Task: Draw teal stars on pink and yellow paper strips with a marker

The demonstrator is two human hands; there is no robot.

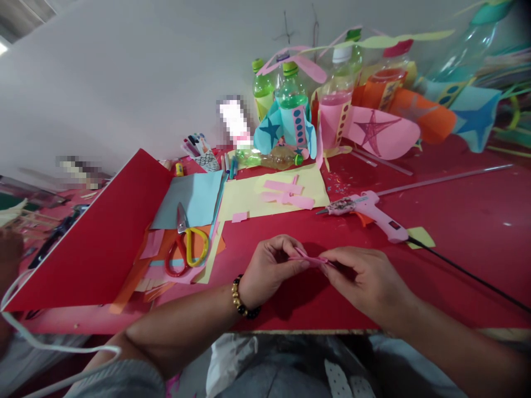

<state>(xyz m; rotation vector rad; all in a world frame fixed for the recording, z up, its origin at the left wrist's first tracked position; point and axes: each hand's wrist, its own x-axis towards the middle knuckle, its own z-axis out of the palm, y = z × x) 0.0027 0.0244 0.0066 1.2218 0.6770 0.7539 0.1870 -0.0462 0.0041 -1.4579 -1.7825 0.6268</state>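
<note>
Between my hands, just over the front of the red table, is a small strip of pink paper (312,258). My left hand (276,265), with a beaded bracelet at the wrist, pinches its left end. The thumb and fingers of my right hand (365,279) close on the other end. Beyond them, pink paper pieces (286,190) lie crossed on a pale yellow sheet (240,199). A pink hot glue gun (369,213) rests to the right, its nozzle pointing left. Scissors (186,246) with one red and one yellow handle lie on paper scraps to the left.
Plastic bottles dressed in coloured paper (294,105) stand along the wall. A red board (95,237) leans at the left, with another person's hand (10,251) beyond it. A cup of pens (203,155) is at the back. The black cord (464,271) runs off right.
</note>
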